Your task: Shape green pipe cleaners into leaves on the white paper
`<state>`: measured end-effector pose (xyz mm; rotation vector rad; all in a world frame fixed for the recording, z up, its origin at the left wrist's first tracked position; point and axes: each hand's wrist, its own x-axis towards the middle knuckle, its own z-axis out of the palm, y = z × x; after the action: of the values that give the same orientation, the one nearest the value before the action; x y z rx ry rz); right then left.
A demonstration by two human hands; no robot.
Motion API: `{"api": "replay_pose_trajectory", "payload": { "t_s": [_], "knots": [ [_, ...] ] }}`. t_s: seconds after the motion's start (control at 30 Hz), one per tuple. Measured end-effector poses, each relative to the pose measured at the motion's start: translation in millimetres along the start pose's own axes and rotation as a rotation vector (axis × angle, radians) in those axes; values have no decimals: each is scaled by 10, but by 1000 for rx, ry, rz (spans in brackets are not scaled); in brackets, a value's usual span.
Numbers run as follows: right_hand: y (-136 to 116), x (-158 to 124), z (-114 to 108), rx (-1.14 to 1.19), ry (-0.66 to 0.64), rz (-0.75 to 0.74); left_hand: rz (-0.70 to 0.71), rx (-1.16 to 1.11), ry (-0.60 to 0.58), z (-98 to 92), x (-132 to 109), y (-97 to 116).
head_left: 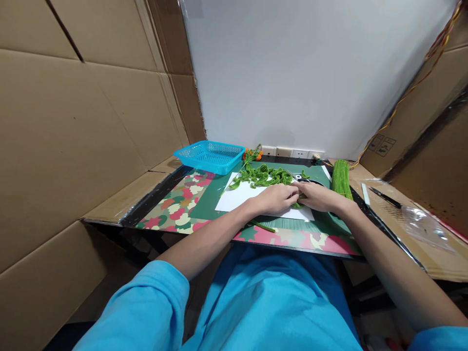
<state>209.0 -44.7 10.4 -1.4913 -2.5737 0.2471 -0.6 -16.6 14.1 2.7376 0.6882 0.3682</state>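
My left hand (278, 198) and my right hand (315, 195) meet over the right part of a white paper sheet (237, 199), fingers curled and close together. Between and under the fingertips shows a bit of green pipe cleaner (297, 205), mostly hidden by the hands. Just beyond my left hand lies a pile of bent, looped green pipe cleaner pieces (263, 175). A single green stem (263, 226) rests near the front of the sheet. A small white ring (298, 177) and a black curved object, partly covered, sit behind my right hand.
To the right lies a bundle of long green pipe cleaners (341, 176). A blue basket (212, 168) stands at the back left, beside an orange and green flower piece (253, 154). At the far right are a black pen-like tool (385, 197), a white strip (365, 194) and a plastic bag (426, 226).
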Motion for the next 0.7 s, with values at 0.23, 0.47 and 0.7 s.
{"api": "replay_pose_trajectory", "payload": {
  "t_s": [0.23, 0.47, 0.7],
  "knots": [
    [-1, -3, -2, -8, -3, 0, 17, -3, 7, 16, 3, -15],
    [3, -5, 9, -15, -4, -3, 17, 10, 2, 14, 6, -14],
    [13, -2, 9, -17, 0, -6, 6, 24, -6, 2, 1, 1]
  ]
}}
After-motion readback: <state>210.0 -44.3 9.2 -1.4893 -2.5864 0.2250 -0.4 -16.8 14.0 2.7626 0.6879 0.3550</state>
